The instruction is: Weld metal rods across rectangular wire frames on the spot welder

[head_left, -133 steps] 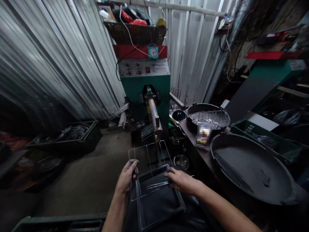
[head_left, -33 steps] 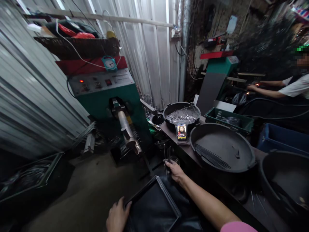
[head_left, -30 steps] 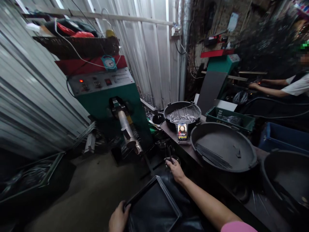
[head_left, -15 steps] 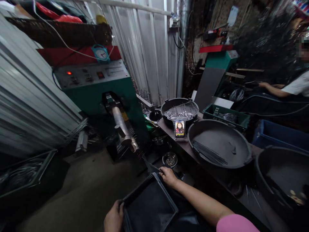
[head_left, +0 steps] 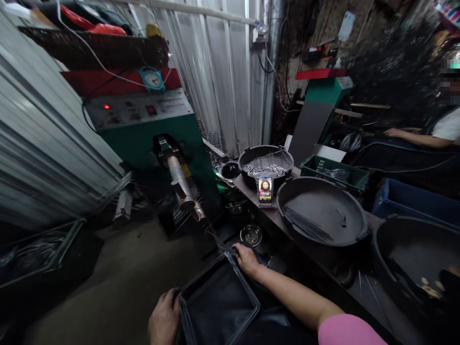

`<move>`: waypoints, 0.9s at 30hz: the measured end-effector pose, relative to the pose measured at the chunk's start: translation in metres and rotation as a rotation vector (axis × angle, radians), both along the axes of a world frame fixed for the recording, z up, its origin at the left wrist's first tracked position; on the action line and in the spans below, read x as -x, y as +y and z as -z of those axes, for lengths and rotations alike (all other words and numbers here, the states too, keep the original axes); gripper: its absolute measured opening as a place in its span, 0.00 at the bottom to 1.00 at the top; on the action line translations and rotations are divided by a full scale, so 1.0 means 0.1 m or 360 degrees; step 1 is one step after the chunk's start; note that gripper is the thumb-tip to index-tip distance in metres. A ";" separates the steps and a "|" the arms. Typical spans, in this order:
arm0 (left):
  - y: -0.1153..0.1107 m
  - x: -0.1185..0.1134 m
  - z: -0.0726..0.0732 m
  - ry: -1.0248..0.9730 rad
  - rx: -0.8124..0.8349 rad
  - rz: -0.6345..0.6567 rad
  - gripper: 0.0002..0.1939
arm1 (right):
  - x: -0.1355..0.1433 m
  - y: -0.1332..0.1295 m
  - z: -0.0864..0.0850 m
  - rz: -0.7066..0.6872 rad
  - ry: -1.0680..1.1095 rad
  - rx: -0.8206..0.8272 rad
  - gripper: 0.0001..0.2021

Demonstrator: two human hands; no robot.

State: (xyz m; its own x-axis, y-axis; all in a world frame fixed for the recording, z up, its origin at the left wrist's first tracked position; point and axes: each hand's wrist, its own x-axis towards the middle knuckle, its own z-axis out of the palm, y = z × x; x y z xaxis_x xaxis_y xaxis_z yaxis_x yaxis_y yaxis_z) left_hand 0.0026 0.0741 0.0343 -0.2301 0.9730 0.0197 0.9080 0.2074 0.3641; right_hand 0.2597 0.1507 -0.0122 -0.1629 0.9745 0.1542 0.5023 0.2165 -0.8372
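Observation:
A stack of dark rectangular metal frames (head_left: 241, 281) lies low in front of me, over dark cloth. My left hand (head_left: 164, 317) is closed round its left corner, thumb near the rim. At the frames' far corner, my right hand (head_left: 247, 259) pinches a thin dark metal rod (head_left: 222, 245) that points toward the machine's tip. Its fingertips are partly hidden. Just beyond that rod is the metal arm (head_left: 181, 184) of a green spot-welding-type machine (head_left: 132, 143), its lower end close to the rod.
On the bench at right stand a pan of thin rods (head_left: 305, 225), a pan of shiny wire pieces (head_left: 266, 165) and a phone (head_left: 265, 189). A small metal bowl (head_left: 250, 235) sits below. A green crate (head_left: 64, 254) is at left. Another person's arm (head_left: 413, 138) shows far right.
Both hands and the frames have shifted slightly left in view; the right hand is also a little higher. At far right, the other person's hand has lowered slightly.

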 end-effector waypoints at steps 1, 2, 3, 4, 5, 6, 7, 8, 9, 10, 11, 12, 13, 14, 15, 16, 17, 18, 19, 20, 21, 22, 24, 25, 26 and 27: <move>-0.01 0.00 0.00 0.0013 -0.0004 0.0007 0.15 | 0.00 0.00 0.00 0.0003 0.0018 -0.0006 0.19; -0.02 -0.01 -0.01 0.0035 -0.0011 0.0015 0.15 | -0.01 0.01 0.00 0.0009 0.0036 -0.0016 0.19; -0.02 -0.02 0.00 0.0061 -0.0020 0.0020 0.15 | -0.01 0.01 0.01 0.0014 0.0056 -0.0024 0.19; -0.03 -0.03 0.00 0.0088 -0.0031 0.0024 0.15 | -0.02 0.02 0.01 0.0018 0.0078 -0.0031 0.19; -0.04 -0.04 0.00 0.0112 -0.0038 0.0024 0.15 | -0.03 0.02 0.02 0.0020 0.0100 -0.0034 0.18; -0.05 -0.05 0.00 0.0132 -0.0041 0.0023 0.15 | -0.03 0.03 0.03 0.0019 0.0119 -0.0034 0.18; -0.05 -0.06 0.00 0.0148 -0.0042 0.0018 0.15 | -0.04 0.03 0.03 0.0015 0.0131 -0.0031 0.18; -0.06 -0.06 0.00 0.0162 -0.0042 0.0012 0.15 | -0.05 0.04 0.04 0.0012 0.0134 -0.0026 0.18; -0.06 -0.07 0.00 0.0176 -0.0041 0.0006 0.15 | -0.05 0.04 0.04 0.0011 0.0128 -0.0022 0.17; -0.07 -0.08 -0.01 0.0190 -0.0035 0.0003 0.16 | -0.05 0.04 0.04 0.0012 0.0114 -0.0020 0.17; -0.07 -0.08 -0.01 0.0199 -0.0024 0.0004 0.16 | -0.06 0.04 0.05 0.0013 0.0095 -0.0022 0.17; -0.08 -0.09 -0.01 0.0206 -0.0010 0.0007 0.16 | -0.06 0.04 0.05 0.0013 0.0075 -0.0027 0.16; -0.09 -0.10 -0.02 0.0211 0.0005 0.0009 0.17 | -0.06 0.03 0.05 0.0011 0.0058 -0.0034 0.16; -0.10 -0.11 -0.02 0.0215 0.0020 0.0011 0.17 | -0.06 0.04 0.06 0.0006 0.0047 -0.0040 0.16; -0.11 -0.11 -0.03 0.0217 0.0028 0.0008 0.17 | -0.06 0.04 0.06 0.0002 0.0045 -0.0040 0.16; -0.11 -0.12 -0.03 0.0221 0.0033 0.0003 0.17 | -0.06 0.04 0.06 -0.0001 0.0053 -0.0035 0.16; -0.12 -0.13 -0.04 0.0229 0.0034 -0.0002 0.17 | -0.07 0.05 0.05 -0.0001 0.0069 -0.0026 0.16; -0.13 -0.14 -0.05 0.0241 0.0036 -0.0010 0.17 | -0.08 0.05 0.04 0.0003 0.0094 -0.0017 0.16; -0.13 -0.14 -0.07 0.0251 0.0035 -0.0022 0.17 | -0.10 0.06 0.02 0.0015 0.0127 -0.0010 0.16; -0.14 -0.14 -0.08 0.0251 0.0033 -0.0038 0.17 | -0.12 0.07 -0.01 0.0032 0.0169 -0.0012 0.15; -0.14 -0.14 -0.10 0.0226 0.0024 -0.0061 0.18 | -0.15 0.09 -0.04 0.0052 0.0221 -0.0023 0.14; -0.14 -0.13 -0.11 0.0156 0.0003 -0.0086 0.17 | -0.18 0.09 -0.07 0.0072 0.0286 -0.0040 0.13; -0.14 -0.12 -0.12 -0.0160 -0.0070 -0.0145 0.16 | -0.24 0.10 -0.13 0.0116 0.0435 -0.0071 0.12; -0.14 -0.11 -0.11 -0.0383 -0.0098 -0.0184 0.16 | -0.26 0.10 -0.15 0.0137 0.0504 -0.0069 0.11; -0.13 -0.11 -0.08 -0.0623 -0.0111 -0.0236 0.17 | -0.28 0.09 -0.16 0.0161 0.0563 -0.0052 0.10; -0.12 -0.12 -0.05 -0.0865 -0.0105 -0.0302 0.18 | -0.28 0.07 -0.15 0.0182 0.0604 -0.0022 0.10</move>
